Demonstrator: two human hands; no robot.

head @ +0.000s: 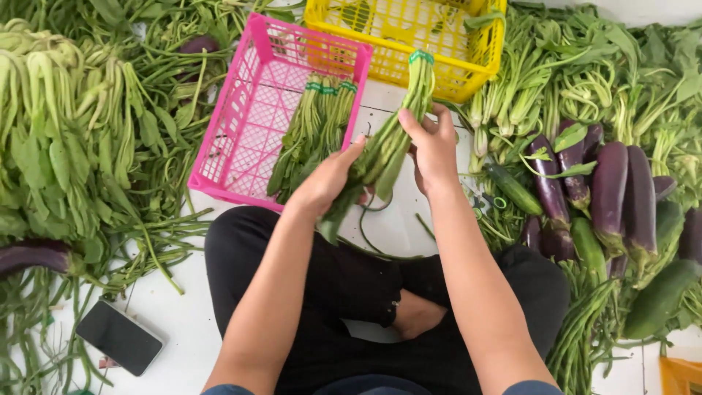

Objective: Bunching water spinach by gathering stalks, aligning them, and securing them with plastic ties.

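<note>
My left hand (pixel 327 181) and my right hand (pixel 431 146) both grip one bundle of leafy greens (pixel 387 143), tied near its stem end with a green band (pixel 421 56). The bundle is held slanted above the white floor, stems pointing toward the yellow crate (pixel 395 33). Just left of it, a pink crate (pixel 241 117) holds a few similar banded bundles (pixel 313 132) leaning over its near rim. I sit cross-legged in black trousers (pixel 351 292).
Heaps of long beans and leafy greens (pixel 80 139) lie to the left, with a dark phone (pixel 119 337) on the floor. On the right lie purple eggplants (pixel 610 190), cucumbers (pixel 589 249) and more greens (pixel 585 73). An orange crate corner (pixel 680 374) shows bottom right.
</note>
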